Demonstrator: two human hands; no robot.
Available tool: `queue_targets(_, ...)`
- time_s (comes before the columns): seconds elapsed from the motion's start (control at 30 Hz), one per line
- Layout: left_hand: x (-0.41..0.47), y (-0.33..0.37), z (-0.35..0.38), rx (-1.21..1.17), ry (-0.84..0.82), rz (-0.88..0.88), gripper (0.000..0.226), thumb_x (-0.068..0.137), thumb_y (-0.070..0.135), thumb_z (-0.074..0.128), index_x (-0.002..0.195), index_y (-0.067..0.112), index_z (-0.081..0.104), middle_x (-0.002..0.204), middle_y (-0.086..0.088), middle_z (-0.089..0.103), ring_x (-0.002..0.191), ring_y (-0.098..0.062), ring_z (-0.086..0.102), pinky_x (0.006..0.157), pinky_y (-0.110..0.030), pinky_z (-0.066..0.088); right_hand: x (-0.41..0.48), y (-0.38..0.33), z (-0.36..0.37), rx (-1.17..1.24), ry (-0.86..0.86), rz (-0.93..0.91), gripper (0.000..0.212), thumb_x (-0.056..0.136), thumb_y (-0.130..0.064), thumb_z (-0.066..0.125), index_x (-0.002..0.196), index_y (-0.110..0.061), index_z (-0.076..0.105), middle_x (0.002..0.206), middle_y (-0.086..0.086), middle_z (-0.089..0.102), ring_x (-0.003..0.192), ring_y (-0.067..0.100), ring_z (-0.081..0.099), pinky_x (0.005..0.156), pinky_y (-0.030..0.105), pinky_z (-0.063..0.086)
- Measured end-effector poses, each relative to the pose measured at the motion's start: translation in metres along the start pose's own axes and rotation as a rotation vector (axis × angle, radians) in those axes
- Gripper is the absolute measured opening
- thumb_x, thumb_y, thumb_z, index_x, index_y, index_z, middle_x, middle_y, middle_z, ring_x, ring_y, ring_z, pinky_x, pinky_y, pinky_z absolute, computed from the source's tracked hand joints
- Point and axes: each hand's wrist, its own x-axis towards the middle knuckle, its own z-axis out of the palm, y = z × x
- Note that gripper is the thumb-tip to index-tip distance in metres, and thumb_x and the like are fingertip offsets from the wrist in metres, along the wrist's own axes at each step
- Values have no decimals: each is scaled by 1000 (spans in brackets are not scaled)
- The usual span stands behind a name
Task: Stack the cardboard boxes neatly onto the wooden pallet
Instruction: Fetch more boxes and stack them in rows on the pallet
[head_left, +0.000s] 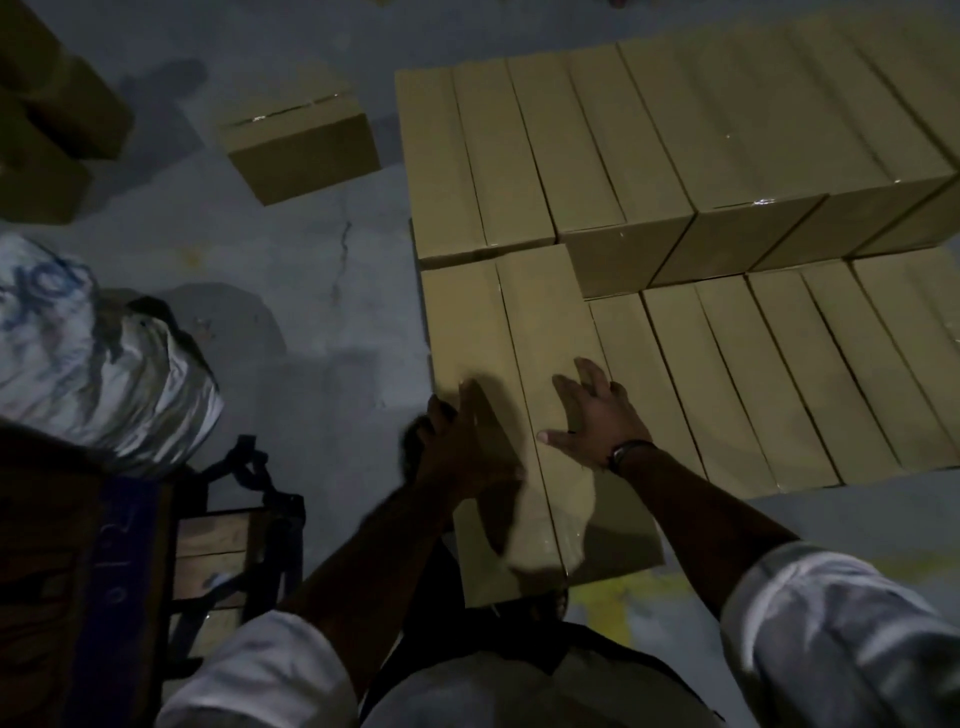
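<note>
A large stack of brown cardboard boxes (727, 156) fills the right half of the head view, with a lower row (753, 374) in front of it. The pallet itself is hidden under them. The nearest box (514, 332) sits at the stack's front left corner. My right hand (597, 410) lies flat on its top with fingers spread. My left hand (462, 441) is blurred at the box's left edge, fingers straight against the cardboard. A single loose box (301, 140) lies on the grey floor to the far left of the stack.
More boxes (47, 119) are piled at the top left. A white printed sack (93, 358) lies at the left, above a dark metal and wood frame (244, 525). Bare grey floor (311, 291) lies between them and the stack.
</note>
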Motion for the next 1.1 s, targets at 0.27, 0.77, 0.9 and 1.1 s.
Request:
queue_targets(0.27,23,-12,4,12,15,-16,149,41,83,75,146,50,-26,161,-2,-9,145,-52,8,111,-70,30,27,9,7,10,1,-21,89,81,-60,71,154,-36,26,163,-13,-8,144,38,18,112,52,37)
queue_targets(0.77,56,-18,4,91,18,19,148,54,69,86,153,38,-21,160,-5,-12,144,-53,9,112,-67,31,55,23,23,60,62,-17,87,80,-58,73,153,-36,31,162,-17,-7,143,34,20,113,50,37)
queue_targets(0.9,57,-19,5,110,19,31,147,57,69,86,153,39,-22,157,3,-17,144,-53,8,112,-67,31,56,25,23,66,53,-14,87,81,-57,73,153,-36,30,162,-17,-7,144,34,18,113,50,36)
queue_targets(1.1,55,-20,5,100,-16,23,146,63,63,87,155,38,-23,162,-10,-25,147,-54,-2,115,-67,27,54,24,21,56,18,-15,87,82,-57,72,154,-35,28,163,-15,-9,148,37,9,114,56,33)
